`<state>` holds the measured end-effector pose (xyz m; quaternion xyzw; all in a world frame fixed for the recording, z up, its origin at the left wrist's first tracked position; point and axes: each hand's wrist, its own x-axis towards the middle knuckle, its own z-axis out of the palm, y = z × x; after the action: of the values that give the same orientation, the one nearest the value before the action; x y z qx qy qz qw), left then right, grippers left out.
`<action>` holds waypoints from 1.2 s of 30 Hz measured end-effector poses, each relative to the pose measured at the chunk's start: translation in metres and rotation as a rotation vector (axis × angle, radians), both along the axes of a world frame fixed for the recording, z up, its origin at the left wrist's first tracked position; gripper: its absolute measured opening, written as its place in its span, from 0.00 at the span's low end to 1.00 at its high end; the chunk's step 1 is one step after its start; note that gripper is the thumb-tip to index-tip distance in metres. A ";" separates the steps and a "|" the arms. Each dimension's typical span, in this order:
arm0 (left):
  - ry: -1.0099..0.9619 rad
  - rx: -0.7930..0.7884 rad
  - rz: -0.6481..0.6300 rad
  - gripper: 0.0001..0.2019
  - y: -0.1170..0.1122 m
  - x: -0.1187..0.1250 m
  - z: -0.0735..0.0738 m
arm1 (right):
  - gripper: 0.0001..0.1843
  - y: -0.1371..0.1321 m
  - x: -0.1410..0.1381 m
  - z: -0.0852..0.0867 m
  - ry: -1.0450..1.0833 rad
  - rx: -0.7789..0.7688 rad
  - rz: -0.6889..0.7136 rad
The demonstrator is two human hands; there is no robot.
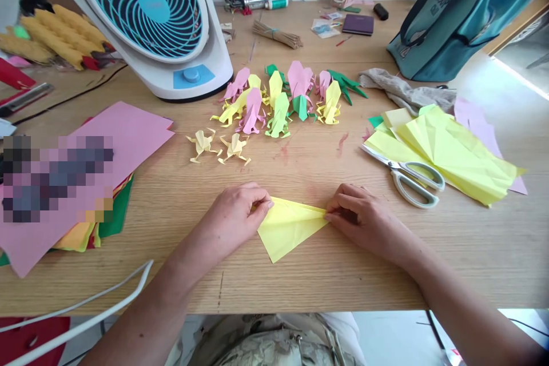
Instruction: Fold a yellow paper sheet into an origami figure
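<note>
A yellow sheet of paper [288,227], folded into a pointed shape, lies on the wooden table [300,274] near its front edge. My left hand [234,211] pinches the sheet's left corner with its fingers closed. My right hand [364,218] presses and pinches the right tip, fingers curled together. Beyond the sheet stand several folded paper frogs in pink, yellow and green [278,104], and two small pale yellow frogs [218,146] sit closer to me.
White-handled scissors [407,177] lie right of my hands beside a pile of folded yellow paper [450,151]. A pink paper stack [86,166] sits at the left. A teal-and-white fan [158,23] stands at the back left, a teal bag [454,17] at the back right.
</note>
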<state>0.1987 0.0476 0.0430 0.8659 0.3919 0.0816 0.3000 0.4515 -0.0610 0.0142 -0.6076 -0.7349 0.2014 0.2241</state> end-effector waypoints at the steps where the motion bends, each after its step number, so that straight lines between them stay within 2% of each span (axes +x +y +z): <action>1: -0.006 -0.010 0.008 0.11 0.000 0.000 0.000 | 0.05 -0.001 0.000 0.000 0.003 -0.006 -0.002; 7: -0.019 0.012 0.071 0.07 0.000 0.004 -0.002 | 0.06 -0.001 0.001 0.000 0.026 -0.038 -0.019; 12: 0.053 0.052 0.087 0.07 -0.001 0.006 -0.008 | 0.09 -0.002 0.000 0.002 0.013 -0.077 -0.035; 19: 0.092 0.062 0.118 0.07 -0.002 0.009 -0.010 | 0.10 -0.002 -0.004 0.001 -0.068 -0.003 -0.073; 36: 0.124 0.056 0.150 0.07 0.000 0.014 -0.009 | 0.11 -0.001 -0.006 -0.002 -0.059 0.013 -0.093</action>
<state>0.2132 0.0473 0.0337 0.8455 0.4711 0.0608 0.2439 0.4453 -0.0624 0.0120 -0.6454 -0.7133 0.1681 0.2156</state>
